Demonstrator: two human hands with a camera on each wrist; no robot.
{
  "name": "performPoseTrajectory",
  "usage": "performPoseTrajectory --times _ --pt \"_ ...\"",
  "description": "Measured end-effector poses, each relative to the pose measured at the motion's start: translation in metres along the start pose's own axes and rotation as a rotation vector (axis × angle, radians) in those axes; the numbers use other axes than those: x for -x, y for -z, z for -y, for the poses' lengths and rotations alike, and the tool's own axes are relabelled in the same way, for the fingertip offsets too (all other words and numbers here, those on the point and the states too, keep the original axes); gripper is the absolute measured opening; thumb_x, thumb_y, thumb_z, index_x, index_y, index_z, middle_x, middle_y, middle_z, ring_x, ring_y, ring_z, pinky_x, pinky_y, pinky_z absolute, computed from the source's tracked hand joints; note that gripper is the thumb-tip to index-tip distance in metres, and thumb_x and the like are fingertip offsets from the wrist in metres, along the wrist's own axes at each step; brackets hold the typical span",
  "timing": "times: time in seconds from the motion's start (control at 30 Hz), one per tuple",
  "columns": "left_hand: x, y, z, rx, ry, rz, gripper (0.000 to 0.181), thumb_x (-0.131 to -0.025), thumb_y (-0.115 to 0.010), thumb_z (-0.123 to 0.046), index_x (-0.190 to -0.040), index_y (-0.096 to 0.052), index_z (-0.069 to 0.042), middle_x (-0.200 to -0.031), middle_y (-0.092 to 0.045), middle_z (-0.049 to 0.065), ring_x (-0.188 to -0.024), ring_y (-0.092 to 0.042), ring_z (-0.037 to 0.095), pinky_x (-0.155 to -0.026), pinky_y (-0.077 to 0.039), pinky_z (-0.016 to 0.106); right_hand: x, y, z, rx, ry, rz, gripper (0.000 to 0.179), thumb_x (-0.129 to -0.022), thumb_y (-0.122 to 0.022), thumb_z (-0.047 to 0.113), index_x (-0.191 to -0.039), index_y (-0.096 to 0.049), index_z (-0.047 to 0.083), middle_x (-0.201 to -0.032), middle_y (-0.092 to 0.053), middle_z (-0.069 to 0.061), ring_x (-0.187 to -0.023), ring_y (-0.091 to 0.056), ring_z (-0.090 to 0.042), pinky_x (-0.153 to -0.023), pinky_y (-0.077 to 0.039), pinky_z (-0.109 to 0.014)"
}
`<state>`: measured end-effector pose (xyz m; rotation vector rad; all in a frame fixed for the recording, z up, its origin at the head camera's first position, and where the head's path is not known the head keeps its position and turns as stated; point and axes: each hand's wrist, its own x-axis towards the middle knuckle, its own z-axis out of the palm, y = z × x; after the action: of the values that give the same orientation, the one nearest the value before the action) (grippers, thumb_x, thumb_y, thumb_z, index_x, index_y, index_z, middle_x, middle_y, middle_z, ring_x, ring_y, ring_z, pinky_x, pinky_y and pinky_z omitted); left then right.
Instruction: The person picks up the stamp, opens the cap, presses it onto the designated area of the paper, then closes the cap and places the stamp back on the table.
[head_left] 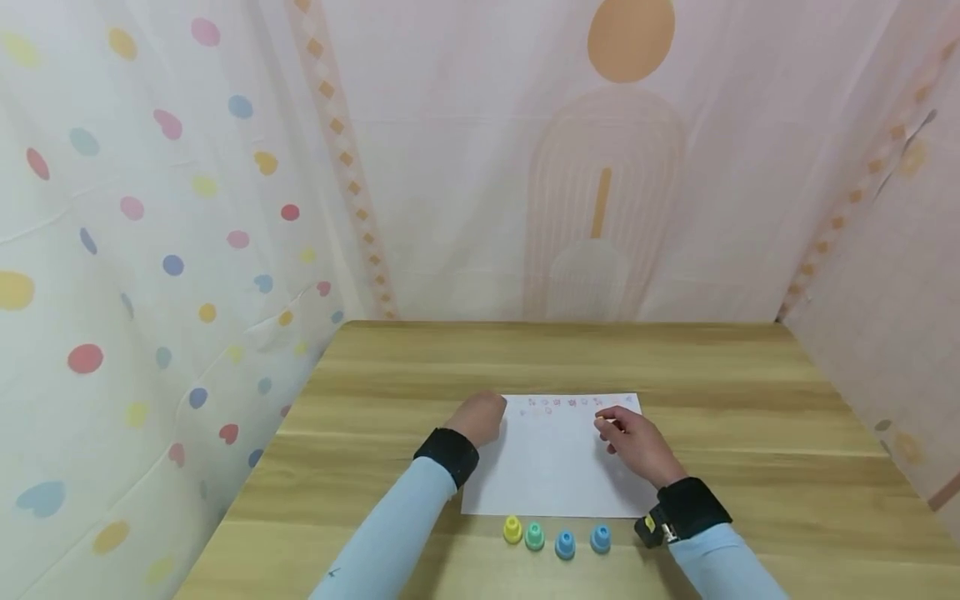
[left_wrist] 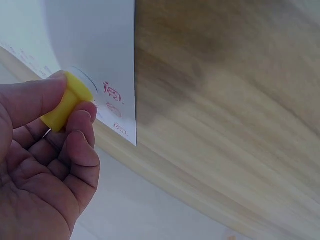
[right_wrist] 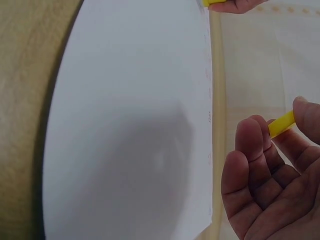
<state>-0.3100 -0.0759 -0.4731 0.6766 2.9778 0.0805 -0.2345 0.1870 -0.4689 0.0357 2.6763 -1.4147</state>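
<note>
My left hand [head_left: 480, 419] is over the far left corner of a white sheet of paper [head_left: 555, 467]. In the left wrist view its thumb and fingers pinch a yellow stamp [left_wrist: 59, 114], whose lower end faces the paper; contact cannot be told. Small red prints [left_wrist: 113, 92] lie beside it. Above the sheet's right side is my right hand [head_left: 637, 442]. Between thumb and fingers it pinches a small yellow piece [right_wrist: 281, 124], perhaps the stamp's cap; its far side is hidden by the fingers.
Along the sheet's near edge stand a yellow stamp [head_left: 512, 530], a green stamp [head_left: 534, 537] and two blue ones, a blue stamp [head_left: 565, 545] and another blue stamp [head_left: 600, 538]. All rest on a wooden table [head_left: 750, 400]. Patterned curtains [head_left: 450, 167] hang behind and at the sides.
</note>
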Motion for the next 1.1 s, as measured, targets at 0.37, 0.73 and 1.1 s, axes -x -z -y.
performPoseTrajectory --times 0.37,0.73,1.1 --pt "0.005 0.011 0.001 -0.014 -0.022 0.042 0.016 -0.098 -0.058 -0.003 -0.111 -0.067 -0.002 -0.101 -0.069 0.011 -0.092 -0.064 0.02 -0.09 -0.051 0.033 0.004 0.0 0.003 -0.001 -0.01 0.019 0.032 -0.103 -0.055 0.026 -0.127 -0.06 0.004 -0.099 -0.064 -0.011 -0.082 -0.06 -0.023 -0.067 -0.044 -0.032" --pt "0.004 0.014 0.0 -0.041 -0.051 0.067 0.015 -0.097 -0.059 -0.004 -0.109 -0.068 -0.002 -0.097 -0.069 0.01 -0.086 -0.063 0.019 -0.087 -0.052 0.032 0.008 -0.001 0.0 -0.023 -0.032 0.022 0.037 -0.103 -0.056 0.029 -0.128 -0.059 0.003 -0.099 -0.064 -0.01 -0.081 -0.058 -0.021 -0.066 -0.044 -0.032" --pt "0.009 0.019 0.015 0.21 0.022 0.014 0.018 -0.093 -0.068 -0.007 -0.111 -0.069 -0.006 -0.102 -0.069 0.008 -0.083 -0.058 0.018 -0.079 -0.052 0.033 0.007 -0.004 -0.004 -0.048 -0.07 0.02 0.037 -0.104 -0.054 0.03 -0.131 -0.058 0.005 -0.101 -0.063 -0.009 -0.082 -0.058 -0.021 -0.069 -0.045 -0.032"
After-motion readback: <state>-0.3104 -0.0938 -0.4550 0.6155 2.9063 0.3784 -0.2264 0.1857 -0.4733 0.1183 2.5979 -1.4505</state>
